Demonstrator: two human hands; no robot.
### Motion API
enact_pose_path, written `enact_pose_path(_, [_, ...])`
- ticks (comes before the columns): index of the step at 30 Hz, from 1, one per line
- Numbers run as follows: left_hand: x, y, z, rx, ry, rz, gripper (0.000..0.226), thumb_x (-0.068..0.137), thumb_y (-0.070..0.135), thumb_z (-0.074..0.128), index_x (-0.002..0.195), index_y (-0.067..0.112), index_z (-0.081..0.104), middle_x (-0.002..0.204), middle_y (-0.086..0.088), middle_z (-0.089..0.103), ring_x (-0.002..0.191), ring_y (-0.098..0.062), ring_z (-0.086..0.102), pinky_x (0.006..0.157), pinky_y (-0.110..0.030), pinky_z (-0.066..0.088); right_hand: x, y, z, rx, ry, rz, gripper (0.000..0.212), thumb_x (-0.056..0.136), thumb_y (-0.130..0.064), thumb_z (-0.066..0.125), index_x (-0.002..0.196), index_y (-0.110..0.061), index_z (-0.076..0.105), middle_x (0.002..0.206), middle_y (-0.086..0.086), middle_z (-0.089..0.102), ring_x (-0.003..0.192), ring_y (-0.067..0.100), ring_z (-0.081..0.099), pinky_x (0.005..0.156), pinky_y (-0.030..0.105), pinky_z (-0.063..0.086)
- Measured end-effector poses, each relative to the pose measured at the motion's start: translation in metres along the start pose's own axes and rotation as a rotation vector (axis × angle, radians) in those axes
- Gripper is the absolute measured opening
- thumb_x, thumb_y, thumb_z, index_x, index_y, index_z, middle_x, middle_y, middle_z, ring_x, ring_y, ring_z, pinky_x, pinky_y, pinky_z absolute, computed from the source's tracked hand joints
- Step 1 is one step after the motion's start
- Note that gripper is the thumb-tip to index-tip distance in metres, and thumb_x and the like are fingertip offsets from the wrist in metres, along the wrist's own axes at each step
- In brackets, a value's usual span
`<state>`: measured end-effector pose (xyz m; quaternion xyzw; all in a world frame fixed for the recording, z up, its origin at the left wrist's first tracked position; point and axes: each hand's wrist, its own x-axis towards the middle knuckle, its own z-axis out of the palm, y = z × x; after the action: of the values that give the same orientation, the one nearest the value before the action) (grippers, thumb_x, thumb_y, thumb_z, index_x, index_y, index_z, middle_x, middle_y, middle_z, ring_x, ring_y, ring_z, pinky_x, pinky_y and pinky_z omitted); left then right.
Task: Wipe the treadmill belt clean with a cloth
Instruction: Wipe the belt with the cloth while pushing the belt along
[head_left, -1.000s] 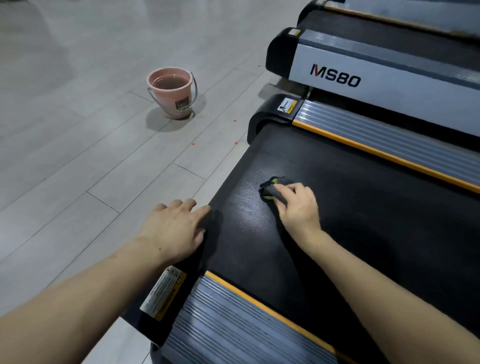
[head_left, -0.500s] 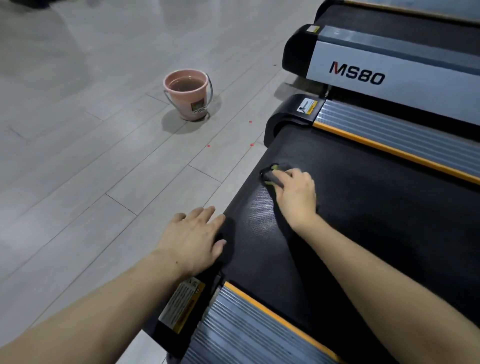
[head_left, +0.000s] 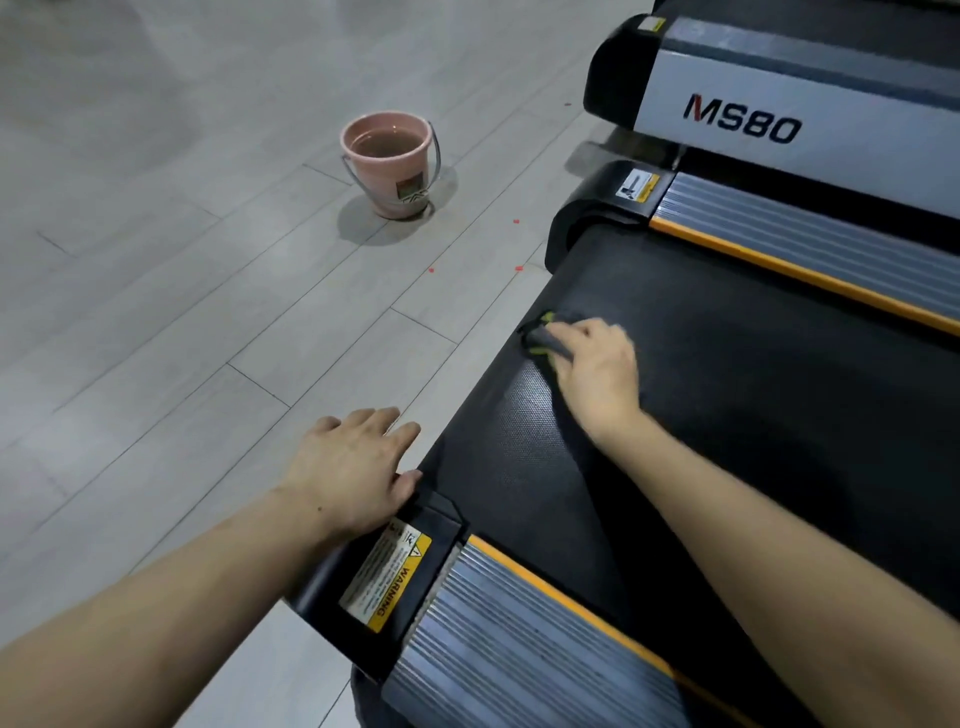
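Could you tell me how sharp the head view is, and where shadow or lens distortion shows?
In the head view, the right hand and its cloth are smeared by motion blur; the left hand and warning label are crisp; the pink bucket casts a soft shadow on the floor; the treadmill belt is dim; wide-angle bending curves the side rails.

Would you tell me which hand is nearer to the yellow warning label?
Left. The left hand rests on the treadmill's rear corner just beside the warning label; the right hand holds the cloth farther up the belt.
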<state>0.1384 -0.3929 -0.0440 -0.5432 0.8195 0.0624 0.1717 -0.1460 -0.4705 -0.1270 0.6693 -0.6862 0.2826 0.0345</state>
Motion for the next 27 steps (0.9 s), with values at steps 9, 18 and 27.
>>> enact_pose_path(9, [0.003, 0.019, -0.005, 0.043, 0.026, 0.055, 0.054, 0.098, 0.057, 0.038, 0.144, 0.028, 0.04, 0.153, 0.0, 0.041, 0.141, -0.021, 0.039, 0.11, -0.044, 0.037, -0.056, -0.003, -0.025, 0.129, -0.152, -0.478, 0.028, 0.091, -0.034, 0.068, 0.119, -0.03, 0.071, 0.105, 0.002, 0.065, 0.089, 0.029, 0.057, 0.082, 0.04, 0.049])
enact_pose_path(18, [-0.002, 0.031, -0.013, 0.044, 0.029, 0.083, 0.053, 0.098, 0.055, 0.038, 0.144, 0.028, 0.04, 0.148, -0.002, 0.046, 0.136, -0.024, 0.045, 0.105, -0.046, 0.042, -0.086, -0.014, -0.045, 0.167, -0.153, -0.213, 0.03, 0.085, -0.026, 0.075, 0.115, -0.029, 0.074, 0.106, 0.0, 0.065, 0.094, 0.025, 0.056, 0.087, 0.039, 0.047])
enact_pose_path(27, [-0.001, 0.072, -0.027, 0.035, 0.123, 0.184, 0.052, 0.096, 0.052, 0.042, 0.142, 0.027, 0.044, 0.142, 0.0, 0.049, 0.132, -0.024, 0.048, 0.1, -0.044, 0.043, -0.058, 0.07, -0.066, 0.026, -0.081, -0.147, 0.029, 0.09, -0.035, 0.063, 0.116, -0.029, 0.073, 0.109, 0.005, 0.067, 0.09, 0.035, 0.058, 0.082, 0.046, 0.053])
